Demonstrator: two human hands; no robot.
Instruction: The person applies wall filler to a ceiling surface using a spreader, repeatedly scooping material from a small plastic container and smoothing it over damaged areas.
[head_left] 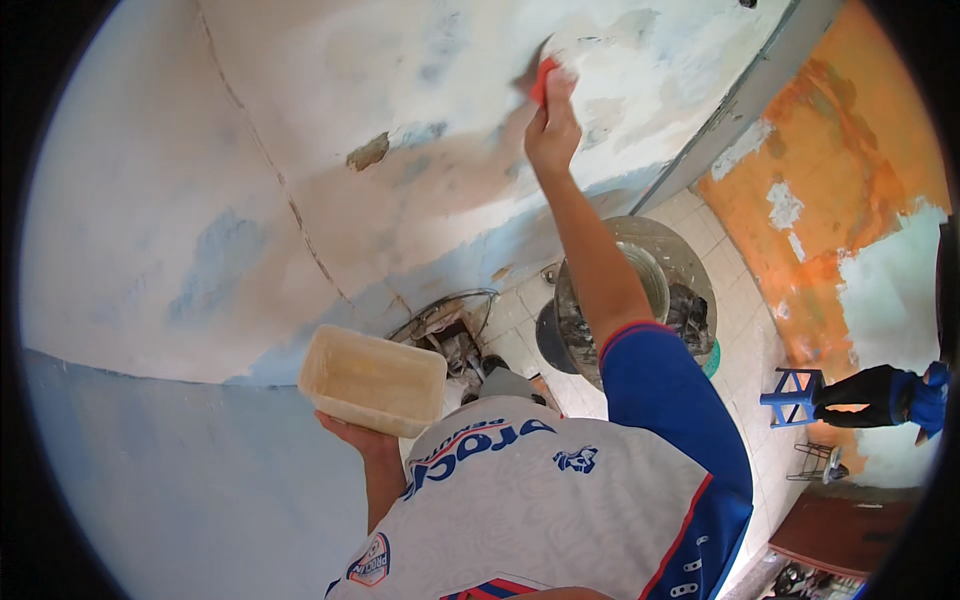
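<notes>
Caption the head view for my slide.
Right hand presses an orange tool on the patchy wall; left hand holds a tub.

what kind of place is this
Probably a room being repaired or repainted. The right hand presses an orange tool to a patchy, cracked wall, the left hand holds a cream tub, and a dirty bucket sits on the tiled floor.

Open wall around the raised fingers, crowded floor under them

The right hand (552, 128) presses an orange tool (543, 80) on the wall (300, 150); left, right and above its fingers the wall is bare. Far below them stand a dirty bucket (690, 270) and a fan (445, 325). The left hand (350, 432) carries a beige tub (372, 380), with free air left of its fingers.
</notes>
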